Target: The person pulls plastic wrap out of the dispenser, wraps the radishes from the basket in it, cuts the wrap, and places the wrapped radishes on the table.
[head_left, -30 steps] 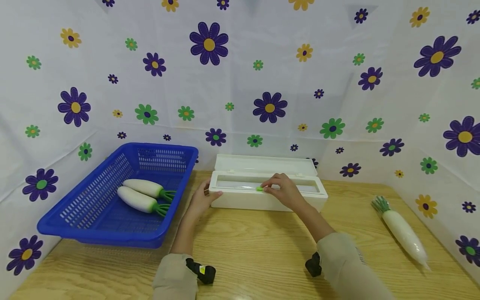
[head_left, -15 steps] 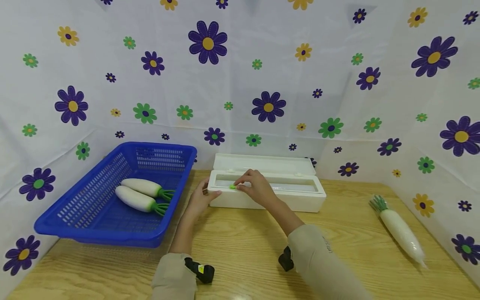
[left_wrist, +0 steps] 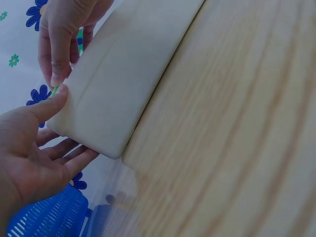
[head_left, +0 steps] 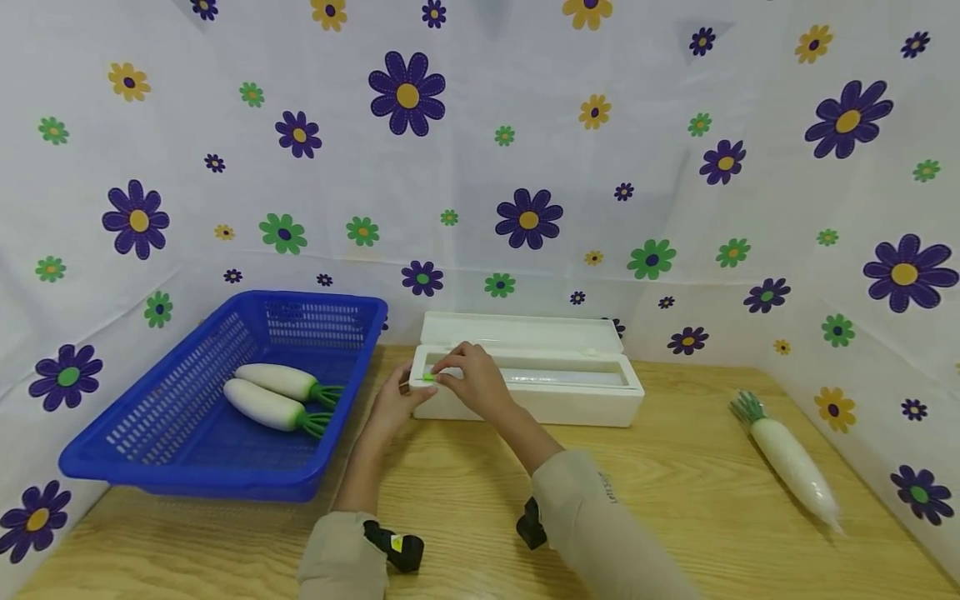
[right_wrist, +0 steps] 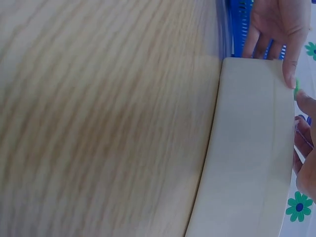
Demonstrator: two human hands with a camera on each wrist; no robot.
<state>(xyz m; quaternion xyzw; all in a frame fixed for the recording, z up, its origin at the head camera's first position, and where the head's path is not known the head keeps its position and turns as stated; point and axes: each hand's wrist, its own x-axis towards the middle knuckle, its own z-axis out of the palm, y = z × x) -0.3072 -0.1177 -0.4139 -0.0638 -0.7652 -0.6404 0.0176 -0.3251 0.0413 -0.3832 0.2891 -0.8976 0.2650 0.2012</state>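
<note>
The right hand (head_left: 476, 382) pinches the green tab (head_left: 429, 377) between its fingers, the white box (head_left: 558, 408) beneath them; just beside, the left hand (head_left: 393, 403) grips the box's end. Steadying that end and keeping the pinch low and level should help.

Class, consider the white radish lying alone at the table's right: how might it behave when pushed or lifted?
The white radish would probably roll if nudged sideways, since its long body looks rounded. It may feel slippery, as shiny clear film seems to cover it. Its thin green leaves might bend.
</note>
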